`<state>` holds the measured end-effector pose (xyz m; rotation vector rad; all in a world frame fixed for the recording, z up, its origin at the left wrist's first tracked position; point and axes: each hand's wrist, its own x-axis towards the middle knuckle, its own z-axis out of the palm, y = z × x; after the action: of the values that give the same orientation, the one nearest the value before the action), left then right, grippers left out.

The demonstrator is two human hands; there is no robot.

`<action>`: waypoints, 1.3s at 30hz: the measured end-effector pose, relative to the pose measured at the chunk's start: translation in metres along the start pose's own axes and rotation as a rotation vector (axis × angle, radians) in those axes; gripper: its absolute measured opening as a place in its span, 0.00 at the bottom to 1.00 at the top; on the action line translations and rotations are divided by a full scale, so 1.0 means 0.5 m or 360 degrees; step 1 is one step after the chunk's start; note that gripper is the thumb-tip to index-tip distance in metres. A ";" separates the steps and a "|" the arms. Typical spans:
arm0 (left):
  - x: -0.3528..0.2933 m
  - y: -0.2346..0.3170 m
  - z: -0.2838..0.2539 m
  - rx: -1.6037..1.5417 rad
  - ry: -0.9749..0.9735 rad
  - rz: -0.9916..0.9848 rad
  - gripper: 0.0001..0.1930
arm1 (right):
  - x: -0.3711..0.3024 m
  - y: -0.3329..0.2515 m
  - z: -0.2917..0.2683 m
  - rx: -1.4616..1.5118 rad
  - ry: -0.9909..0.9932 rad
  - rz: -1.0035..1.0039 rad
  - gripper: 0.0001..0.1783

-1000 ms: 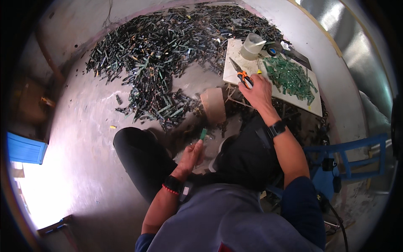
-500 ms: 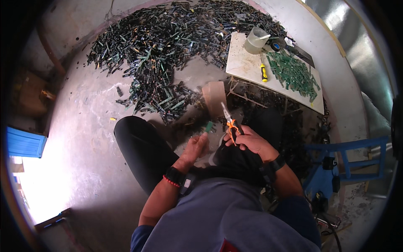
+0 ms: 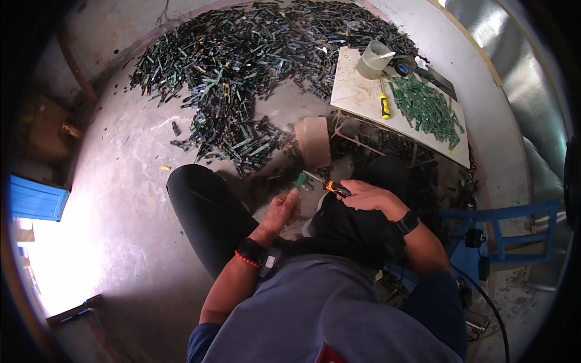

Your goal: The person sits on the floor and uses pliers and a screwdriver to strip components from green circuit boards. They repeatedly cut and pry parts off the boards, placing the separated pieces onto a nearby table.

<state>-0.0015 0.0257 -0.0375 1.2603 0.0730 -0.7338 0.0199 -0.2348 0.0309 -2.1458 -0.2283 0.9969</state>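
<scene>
Between the thumb and fingers of my left hand (image 3: 282, 210) a small green circuit board strip (image 3: 300, 180) is pinched, pointing up and away from me. My right hand (image 3: 369, 196) is closed round the orange and black handles of long-nose pliers (image 3: 334, 188). The pliers lie nearly sideways, their slim metal jaws pointing left at the green strip. The tips are at or very near the strip; whether they grip it I cannot tell. Both hands are above my lap, between my spread knees.
A big heap of dark and green board strips (image 3: 242, 66) covers the floor ahead. On a low white board (image 3: 351, 91) at right lie green strips (image 3: 426, 112), a yellow screwdriver (image 3: 384, 106) and a plastic tub (image 3: 374, 60). Cardboard (image 3: 313, 142) lies ahead; a blue chair (image 3: 496, 233) stands right.
My right hand has turned the pliers from pointing upward to pointing left, bringing their tips to the green strip. My left hand has stayed nearly still, with the strip in it.
</scene>
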 end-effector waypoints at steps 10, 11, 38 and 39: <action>0.005 -0.004 -0.002 -0.0042 0.0068 -0.0040 0.25 | 0.000 -0.013 -0.007 -0.0325 0.0002 -0.0031 0.23; 0.005 -0.005 -0.003 -0.0047 0.0074 -0.0043 0.25 | -0.001 -0.017 -0.006 -0.0338 0.0023 -0.0030 0.23; 0.002 -0.003 0.002 -0.0007 0.0058 -0.0044 0.25 | 0.023 0.021 -0.017 -0.0366 -0.0164 -0.0009 0.20; 0.002 -0.005 0.001 -0.0011 0.0052 -0.0045 0.25 | 0.024 0.022 -0.017 -0.0350 -0.0156 -0.0018 0.19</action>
<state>-0.0021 0.0246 -0.0397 1.2673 0.1202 -0.7367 0.0325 -0.2421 0.0196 -2.2912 -0.4137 1.1157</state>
